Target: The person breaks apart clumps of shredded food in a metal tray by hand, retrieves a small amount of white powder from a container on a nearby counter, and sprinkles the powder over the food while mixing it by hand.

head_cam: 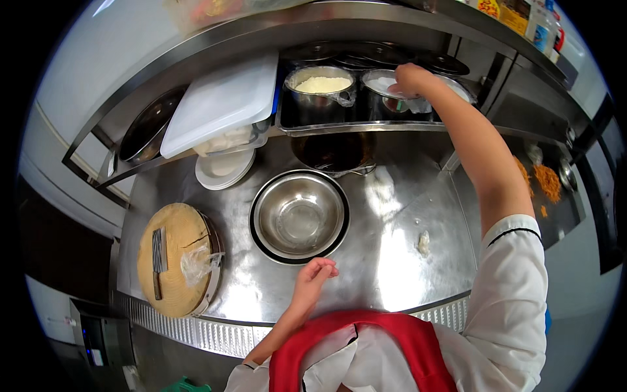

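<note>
My right hand [414, 80] reaches up to the shelf, at the mouth of a steel pot of white powder [381, 84]. Its fingers point down at the rim, and whether they hold anything is hidden. My left hand [316, 275] hovers by the near rim of a steel mixing bowl [300, 215], fingers curled together, nothing visible in them. That bowl looks empty and rests in a dark-rimmed outer ring or bowl. Left of the right hand stands another steel pot [321, 98] of pale yellow powder, with plastic film at its edge.
A round wooden chopping block [174, 294] bears a cleaver [159, 252] and a crumpled clear plastic bag [198, 264]. White plates [225, 171] are stacked below a lidded plastic box [225, 103]. Behind the bowl sits a dark pan [333, 149]. Orange shreds [547, 181] lie at right.
</note>
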